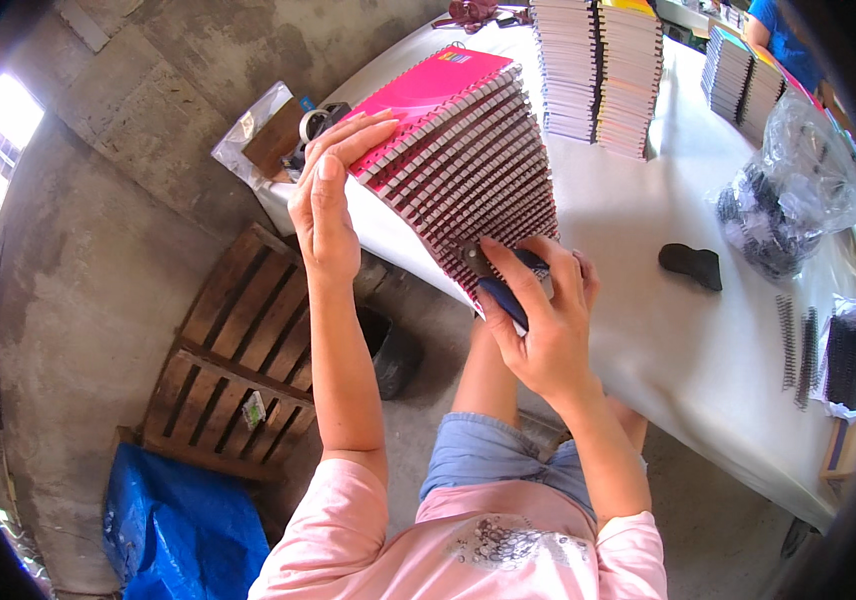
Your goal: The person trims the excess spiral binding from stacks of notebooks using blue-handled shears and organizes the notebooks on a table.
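I see the pink coil-bound notebook stack [478, 160] at upper centre, its lower corner by the near edge of the worktop [628, 230]. I'd judge it heavy, slick-covered, springy at the coils; best steadied from both sides. The left hand [333, 195] rests extended on its cover; the right hand [553, 325] grips blue-handled pliers [500, 300]. Room opens rightward, toward the black block [691, 266].

Stands at the edge of the white-covered table [608, 245] as a tall stack of spiral-bound notebooks [476, 150], topped by a bright pink cover, with close rows of coils and pale page edges turned outward. Sits by the stack's lower end as pliers [501, 300] with dark blue handles apart, grey metal head angled toward the coils.
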Demonstrator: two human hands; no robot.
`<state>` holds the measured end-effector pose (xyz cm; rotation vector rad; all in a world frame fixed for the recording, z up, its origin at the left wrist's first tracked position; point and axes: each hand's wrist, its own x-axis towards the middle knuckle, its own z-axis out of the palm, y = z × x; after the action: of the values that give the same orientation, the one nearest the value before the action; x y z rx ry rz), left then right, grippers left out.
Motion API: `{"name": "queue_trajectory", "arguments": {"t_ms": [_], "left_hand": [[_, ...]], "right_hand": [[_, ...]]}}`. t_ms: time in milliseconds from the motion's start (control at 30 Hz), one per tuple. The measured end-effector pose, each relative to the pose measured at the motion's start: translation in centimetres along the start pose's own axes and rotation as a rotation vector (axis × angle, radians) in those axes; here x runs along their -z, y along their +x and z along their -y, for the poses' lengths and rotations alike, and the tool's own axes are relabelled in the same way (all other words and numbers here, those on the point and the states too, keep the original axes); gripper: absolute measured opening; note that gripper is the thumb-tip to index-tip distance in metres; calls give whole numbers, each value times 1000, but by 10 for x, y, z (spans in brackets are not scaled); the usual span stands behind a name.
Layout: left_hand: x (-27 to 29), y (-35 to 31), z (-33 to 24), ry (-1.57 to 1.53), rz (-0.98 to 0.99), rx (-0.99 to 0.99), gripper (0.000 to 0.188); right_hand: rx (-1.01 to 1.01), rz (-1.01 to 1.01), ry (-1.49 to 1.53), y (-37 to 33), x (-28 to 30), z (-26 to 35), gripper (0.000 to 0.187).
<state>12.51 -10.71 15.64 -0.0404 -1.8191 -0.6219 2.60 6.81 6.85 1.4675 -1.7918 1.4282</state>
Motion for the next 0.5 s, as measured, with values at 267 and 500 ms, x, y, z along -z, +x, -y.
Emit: {"name": "queue_trajectory", "arguments": {"t_ms": [267,500], "left_hand": [[0,1,1,-18,11,-12,49],[-1,0,2,-18,3,-2,48]], "right_hand": [[147,-12,-118,10,-5,-2,45],[-280,285,563,13,6,3,34]]}}
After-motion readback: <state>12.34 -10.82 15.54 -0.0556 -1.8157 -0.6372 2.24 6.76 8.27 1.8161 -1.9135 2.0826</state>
